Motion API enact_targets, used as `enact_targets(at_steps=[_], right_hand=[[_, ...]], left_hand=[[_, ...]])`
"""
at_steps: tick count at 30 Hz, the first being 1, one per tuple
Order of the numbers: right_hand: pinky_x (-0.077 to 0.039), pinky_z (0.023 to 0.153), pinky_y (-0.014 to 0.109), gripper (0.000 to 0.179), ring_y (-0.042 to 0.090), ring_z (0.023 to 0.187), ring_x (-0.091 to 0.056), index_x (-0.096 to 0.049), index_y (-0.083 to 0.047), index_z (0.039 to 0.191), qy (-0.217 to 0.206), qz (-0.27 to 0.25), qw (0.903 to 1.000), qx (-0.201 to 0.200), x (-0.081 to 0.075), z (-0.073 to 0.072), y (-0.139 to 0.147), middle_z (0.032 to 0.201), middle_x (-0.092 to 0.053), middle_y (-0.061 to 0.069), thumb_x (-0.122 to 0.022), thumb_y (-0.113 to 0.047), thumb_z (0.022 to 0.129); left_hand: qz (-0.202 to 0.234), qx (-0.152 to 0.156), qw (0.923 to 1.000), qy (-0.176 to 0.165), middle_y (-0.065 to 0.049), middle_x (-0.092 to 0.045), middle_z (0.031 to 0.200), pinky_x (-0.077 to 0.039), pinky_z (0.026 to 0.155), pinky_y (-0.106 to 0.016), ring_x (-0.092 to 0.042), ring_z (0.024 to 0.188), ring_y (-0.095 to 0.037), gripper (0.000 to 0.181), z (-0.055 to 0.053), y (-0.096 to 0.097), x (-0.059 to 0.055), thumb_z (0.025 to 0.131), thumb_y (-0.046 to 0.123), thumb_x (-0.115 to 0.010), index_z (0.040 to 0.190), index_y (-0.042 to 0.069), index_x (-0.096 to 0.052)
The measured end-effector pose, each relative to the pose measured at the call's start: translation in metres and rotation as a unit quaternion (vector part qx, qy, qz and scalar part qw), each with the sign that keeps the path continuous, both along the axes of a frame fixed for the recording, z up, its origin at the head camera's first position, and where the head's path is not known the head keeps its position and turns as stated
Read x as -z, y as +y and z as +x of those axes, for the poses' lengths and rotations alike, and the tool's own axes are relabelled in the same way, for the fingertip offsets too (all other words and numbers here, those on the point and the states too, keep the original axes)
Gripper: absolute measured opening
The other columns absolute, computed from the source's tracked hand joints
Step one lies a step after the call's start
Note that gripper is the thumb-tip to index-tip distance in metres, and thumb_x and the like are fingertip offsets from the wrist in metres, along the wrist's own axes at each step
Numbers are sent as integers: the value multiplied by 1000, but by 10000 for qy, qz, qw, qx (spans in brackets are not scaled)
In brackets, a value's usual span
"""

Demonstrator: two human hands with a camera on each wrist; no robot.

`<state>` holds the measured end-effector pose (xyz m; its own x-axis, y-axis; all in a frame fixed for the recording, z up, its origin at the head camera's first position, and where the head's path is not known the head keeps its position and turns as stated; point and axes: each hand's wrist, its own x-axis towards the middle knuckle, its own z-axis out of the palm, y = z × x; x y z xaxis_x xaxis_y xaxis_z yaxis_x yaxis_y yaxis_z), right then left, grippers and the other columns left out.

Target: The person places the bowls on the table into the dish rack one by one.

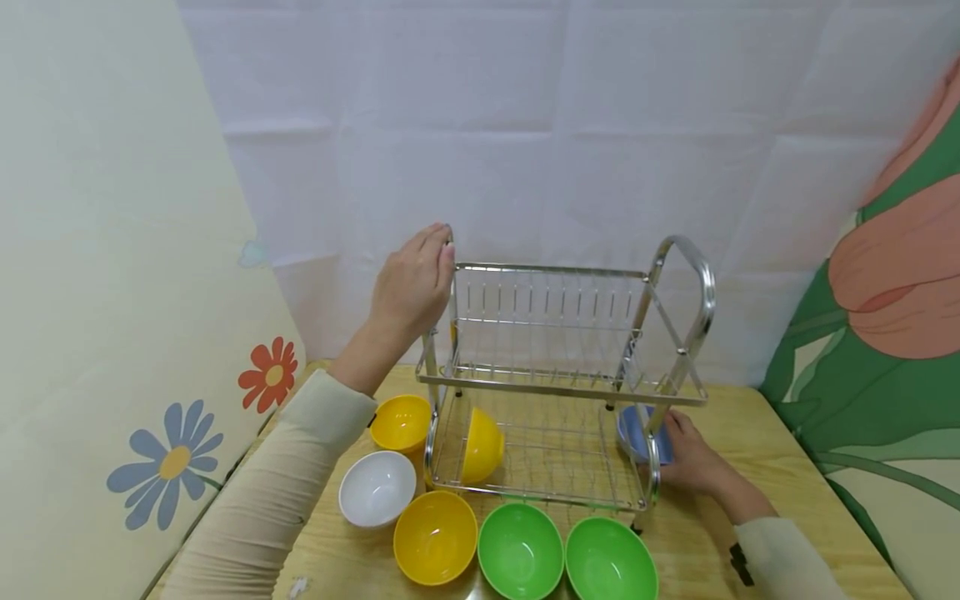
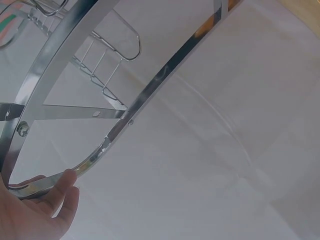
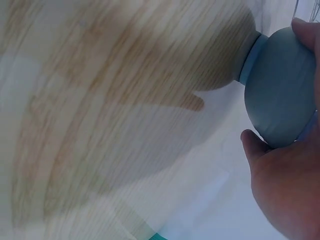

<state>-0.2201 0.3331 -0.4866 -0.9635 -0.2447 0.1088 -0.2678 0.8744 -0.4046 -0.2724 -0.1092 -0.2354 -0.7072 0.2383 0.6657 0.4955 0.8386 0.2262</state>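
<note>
White creased-fabric backdrop [image 1: 525, 108] is hanging behind pale wood-grain tabletop [image 1: 750, 433]. Cream left wall [image 1: 97, 250] is bearing flat blue flower [image 1: 171, 465] and red flower [image 1: 272, 375]; right wall [image 1: 926, 487] is showing large pink tulips [image 1: 900, 275], green leaves [image 1: 847, 400]. Soft light is falling throughout.

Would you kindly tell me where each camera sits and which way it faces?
Head: on the head, looking forward and down at the dish rack; both sleeves, left grip and right grip show.
Left wrist: worn there, facing the rack's curved end and the white cloth; the left grip shows at lower left.
Right wrist: worn there, facing the blue bowl and wooden table; the right grip at right.
Shared: head and right wrist show the blue bowl; head and left wrist, the rack.
</note>
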Motion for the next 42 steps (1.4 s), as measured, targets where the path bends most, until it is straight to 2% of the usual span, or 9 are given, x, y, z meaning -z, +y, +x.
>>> enact_targets(at_steps=[10,19,27,42], right_hand=[[-41,99,71,115,65,122,-40,-25,14,147,79,-146,9998,82,1,1,1,140,-29,43,-90,-36,68],[-42,99,70,117,63,121,-41,-22,20,147,206,-77,9997,135,-2,6,4,139,-30,45,-90,-34,68],[-41,99,72,116,63,121,-39,-21,24,145,213,-114,9992,316,-8,18,9,138,-28,47,-89,-31,69],[-48,88,69,113,58,111,-46,-24,28,141,790,-69,9963,317,-18,39,25,134,-31,46,-90,-23,64]], left_hand=[[66,40,10000,-24,-14,-50,151,-39,117,-46,-46,142,-29,52,-1,1,0,108,33,-29,144,1,-51],[80,60,9999,12,-14,-51,151,-39,117,-46,-46,141,-30,53,-2,3,1,108,34,-28,144,1,-51],[138,13,9999,-79,-13,-50,152,-38,118,-47,-46,142,-30,53,0,4,2,108,33,-29,145,2,-50],[128,7,9997,-225,-11,-47,154,-37,118,-48,-44,142,-30,53,-1,12,4,109,35,-27,147,4,-48]])
